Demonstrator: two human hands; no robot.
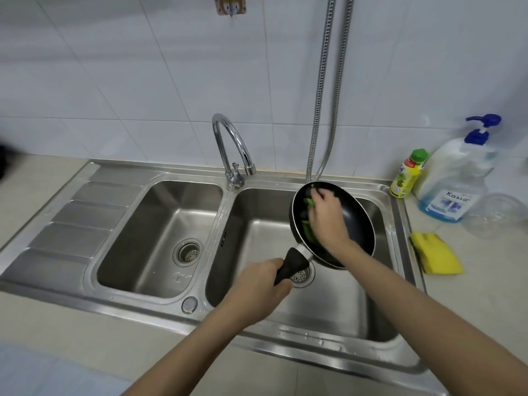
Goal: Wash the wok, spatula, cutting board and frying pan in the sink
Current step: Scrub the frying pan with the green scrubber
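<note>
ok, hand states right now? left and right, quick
Left hand: grips the pan handle, holding the pan tilted over the right basin.
Right hand: inside the pan, pressing a green scourer against it, fingers curled on it.

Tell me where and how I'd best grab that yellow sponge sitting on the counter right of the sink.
Take the yellow sponge across its two long edges, coming from above. It lies flat on the counter, apart from the sink rim and bottles, so its sides look free. Both hands are busy now: left hand on the pan handle, right hand scrubbing inside.

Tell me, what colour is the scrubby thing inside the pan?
Green scrubbing pad, seen in the head view.
</note>
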